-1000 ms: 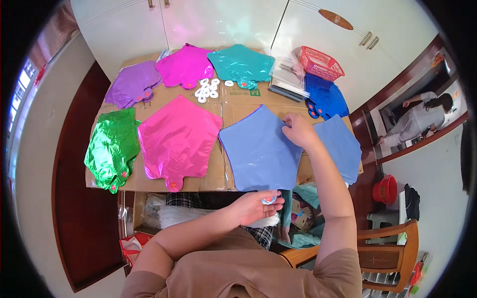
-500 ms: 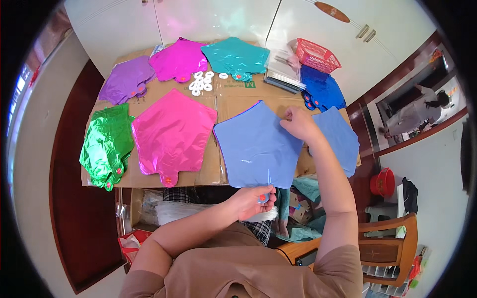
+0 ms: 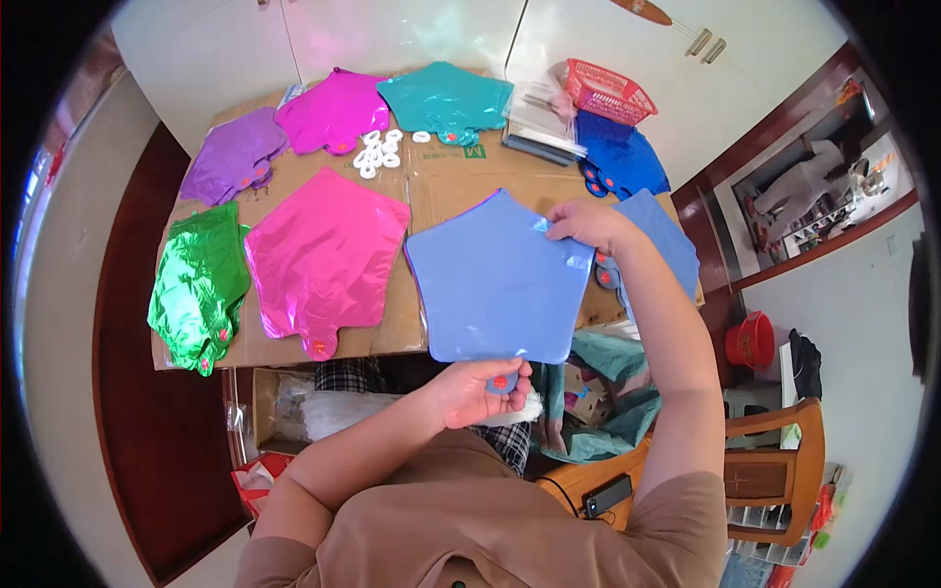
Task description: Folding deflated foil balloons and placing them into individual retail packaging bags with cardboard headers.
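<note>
Eight foil balloons [image 3: 498, 279], one red basket [image 3: 609, 91]

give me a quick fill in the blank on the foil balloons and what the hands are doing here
1. The left hand pinches the neck of the flat ____ balloon.
2. The right hand grips that balloon's upper ____ corner.
3. Left of it lies a pink balloon, and at the far left a crumpled ____ one.
4. The mesh basket is ____.

Missing words: blue; right; green; red

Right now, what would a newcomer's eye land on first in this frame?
The flat light-blue star foil balloon at table centre, its right edge pinched by the right hand and its neck by the left hand. Then the hot-pink balloon beside it and the crinkled green one at the left edge.
</note>
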`<state>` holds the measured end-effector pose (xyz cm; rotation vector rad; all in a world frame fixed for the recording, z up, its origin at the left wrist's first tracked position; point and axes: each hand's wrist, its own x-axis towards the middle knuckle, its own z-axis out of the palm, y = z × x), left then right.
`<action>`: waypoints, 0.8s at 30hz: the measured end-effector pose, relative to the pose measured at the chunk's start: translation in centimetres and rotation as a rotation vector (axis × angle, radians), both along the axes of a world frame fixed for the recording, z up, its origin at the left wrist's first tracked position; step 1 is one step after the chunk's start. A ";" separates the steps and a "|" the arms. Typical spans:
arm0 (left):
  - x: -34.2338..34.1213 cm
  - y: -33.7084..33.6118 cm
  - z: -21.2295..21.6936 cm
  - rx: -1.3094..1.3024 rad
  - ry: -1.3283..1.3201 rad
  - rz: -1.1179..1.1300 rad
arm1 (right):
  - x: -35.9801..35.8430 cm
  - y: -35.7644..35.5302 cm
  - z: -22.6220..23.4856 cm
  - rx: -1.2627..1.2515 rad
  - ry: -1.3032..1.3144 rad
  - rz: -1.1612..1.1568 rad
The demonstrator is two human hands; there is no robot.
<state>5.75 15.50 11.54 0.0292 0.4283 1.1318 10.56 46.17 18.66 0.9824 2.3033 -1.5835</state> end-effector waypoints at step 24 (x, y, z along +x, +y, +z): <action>0.1 0.6 -0.9 -0.048 0.048 -0.036 | 0.0 -0.8 -1.9 0.118 0.039 0.006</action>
